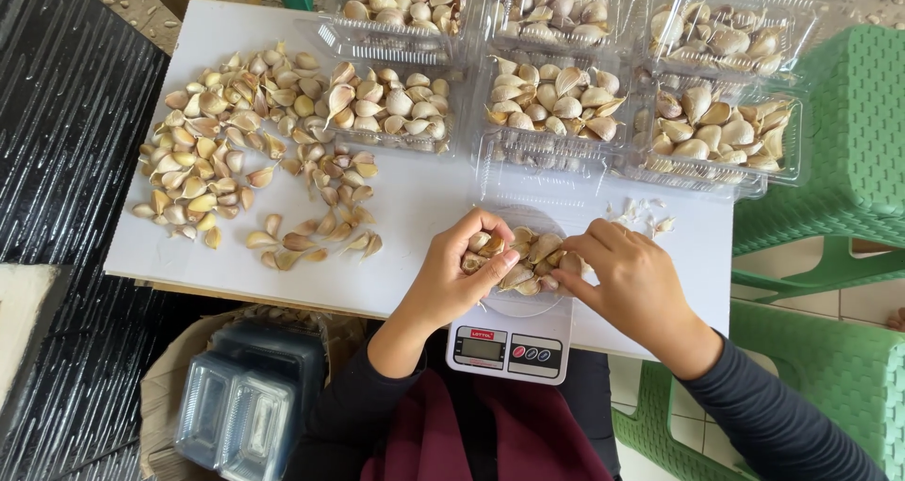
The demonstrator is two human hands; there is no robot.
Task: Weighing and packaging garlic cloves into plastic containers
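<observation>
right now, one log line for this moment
left hand on garlic | right hand on garlic | garlic on scale | loose cloves on table

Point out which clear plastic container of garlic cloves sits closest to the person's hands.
It is the container on the scale, holding the garlic cloves between the left hand and right hand. The other filled containers sit farther back on the white table, untouched.

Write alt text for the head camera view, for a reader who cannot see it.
Seen from above, a person's left hand and right hand gather a heap of garlic cloves on a small digital kitchen scale at the near edge of a white table. Loose cloves spread across the table's left side, and clear plastic boxes of cloves line its far edge.
</observation>
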